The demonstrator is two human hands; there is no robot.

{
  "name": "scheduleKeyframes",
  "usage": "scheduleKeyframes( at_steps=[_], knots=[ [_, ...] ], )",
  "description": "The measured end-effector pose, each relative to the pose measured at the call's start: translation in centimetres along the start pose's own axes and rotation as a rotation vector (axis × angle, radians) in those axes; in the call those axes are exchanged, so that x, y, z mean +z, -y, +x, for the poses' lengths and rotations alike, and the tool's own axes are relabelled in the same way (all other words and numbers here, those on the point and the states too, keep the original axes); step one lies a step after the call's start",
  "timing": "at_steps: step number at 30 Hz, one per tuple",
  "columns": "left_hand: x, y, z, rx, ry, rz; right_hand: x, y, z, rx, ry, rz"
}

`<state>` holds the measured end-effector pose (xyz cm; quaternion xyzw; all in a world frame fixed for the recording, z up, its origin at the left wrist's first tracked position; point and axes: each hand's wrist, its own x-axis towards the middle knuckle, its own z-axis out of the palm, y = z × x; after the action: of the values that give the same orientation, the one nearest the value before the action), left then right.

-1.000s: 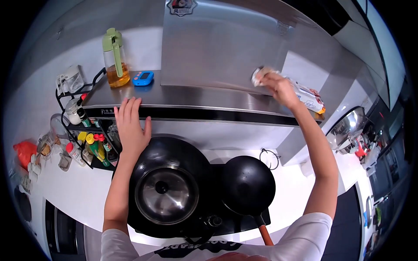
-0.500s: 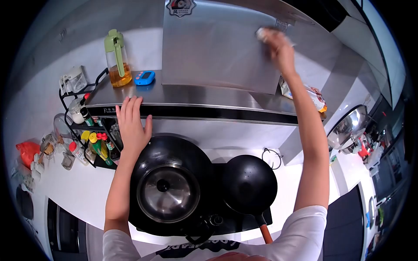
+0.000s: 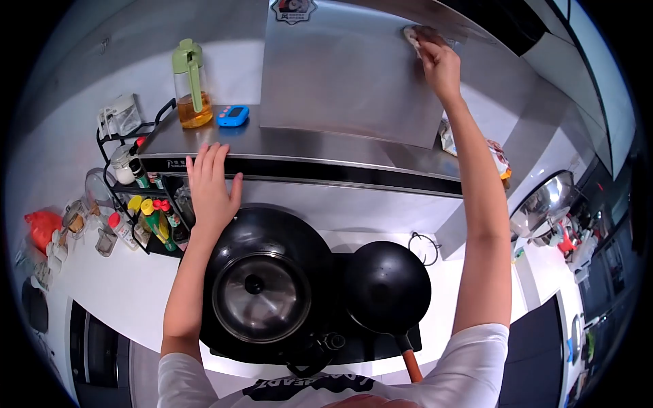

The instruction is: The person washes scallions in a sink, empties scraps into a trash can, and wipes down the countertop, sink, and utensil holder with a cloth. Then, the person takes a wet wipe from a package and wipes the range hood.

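My right hand [image 3: 439, 66] is raised, its fingers closed on a whitish wipe [image 3: 411, 37] pressed to the upper right of a steel range hood panel [image 3: 340, 81]. Part of the wipe is hidden by the fingers. Lower down on the left, my left hand [image 3: 213, 194] lies with fingers stretched out on the front edge of the hood's steel ledge [image 3: 313, 146]. On that ledge stand an oil bottle [image 3: 194, 88] with a green top and a blue timer [image 3: 233, 115]. A packet [image 3: 498, 155] rests at the ledge's right end, partly behind my right forearm.
Below sit a large black wok [image 3: 265, 221] with a glass lid [image 3: 262, 306] and a smaller black pan [image 3: 386, 289] with a wooden handle, both on the stove. A black rack [image 3: 112, 163] of seasoning bottles stands at left. A shiny metal lid [image 3: 544, 204] leans at right.
My right hand has moved slightly upward on the panel with the wipe. The left hand stays on the ledge edge. The whole view has shifted a little.
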<state>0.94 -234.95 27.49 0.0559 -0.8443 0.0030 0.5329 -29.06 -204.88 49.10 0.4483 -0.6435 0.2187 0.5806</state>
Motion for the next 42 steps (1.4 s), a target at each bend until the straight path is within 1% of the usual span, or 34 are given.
scheduleKeyframes(
  at_steps=[1,4,6,8,9,12,13,14,15,18,20,22,24,26,28,31,32,34,36,38,40,42],
  knots=[
    [0.0,0.1,0.1,0.000,-0.001,-0.002,0.7,0.6,-0.4,0.091,0.001,-0.030],
    [0.1,0.2,0.1,0.011,-0.006,-0.012,1.4,4.3,-4.9,-0.119,0.185,0.056],
    [0.2,0.2,-0.1,0.014,-0.012,-0.006,1.0,6.9,-8.7,-0.195,0.431,0.208],
    [0.1,0.3,-0.1,0.009,-0.009,-0.012,-0.8,8.9,-9.6,-0.207,0.801,0.239],
    [0.1,0.2,-0.1,0.009,-0.008,-0.016,-1.1,8.9,-9.7,-0.184,0.788,0.331],
    [0.0,0.3,0.0,0.005,0.001,-0.019,-0.6,6.5,-6.7,-0.435,0.857,0.347],
    [0.0,0.3,0.1,0.007,0.001,-0.013,-2.1,8.3,-4.3,0.313,0.988,0.345],
    [0.0,0.3,0.1,0.009,0.003,-0.009,-1.5,7.3,-3.4,0.547,0.769,0.478],
    [0.0,0.3,0.0,0.008,0.006,-0.005,0.1,3.3,-2.9,-0.210,0.445,0.181],
    [0.0,0.2,0.0,0.003,-0.001,-0.007,2.1,3.6,-0.4,-0.151,0.083,0.024],
    [0.1,0.2,-0.1,-0.001,-0.003,-0.014,1.0,9.6,-1.1,0.568,0.531,0.664],
    [0.2,0.2,0.0,-0.002,-0.006,-0.019,3.7,11.8,-4.7,-0.050,0.585,0.720],
    [0.0,0.0,0.0,-0.006,-0.008,-0.023,5.6,13.6,-6.3,-0.470,0.647,0.478],
    [0.0,0.0,-0.1,-0.014,-0.010,-0.018,6.9,16.6,-5.2,-0.451,0.690,0.434],
    [0.2,0.0,0.1,-0.012,-0.009,-0.011,11.1,18.2,-4.9,-0.543,0.516,0.466],
    [-0.1,-0.1,0.0,-0.018,0.008,0.006,12.2,20.8,-3.5,-0.484,0.620,0.439],
    [-0.2,0.0,0.0,-0.013,0.015,0.012,11.8,20.5,-3.8,-0.481,0.614,0.450],
    [-0.2,0.1,0.0,-0.012,0.020,0.016,10.0,18.3,-4.9,-0.483,0.609,0.465],
    [-0.1,0.1,0.0,-0.008,0.011,0.010,6.5,15.1,-6.5,-0.445,0.621,0.392],
    [-0.1,0.0,-0.1,-0.010,0.004,0.008,2.6,10.8,-8.4,-0.330,0.697,0.361],
    [-0.1,0.0,0.0,-0.008,-0.001,0.001,-1.8,7.0,-9.7,-0.262,0.812,0.248],
    [-0.1,0.0,0.0,-0.011,0.005,0.001,-5.4,3.8,-10.9,-0.162,0.876,0.203]
  ],
)
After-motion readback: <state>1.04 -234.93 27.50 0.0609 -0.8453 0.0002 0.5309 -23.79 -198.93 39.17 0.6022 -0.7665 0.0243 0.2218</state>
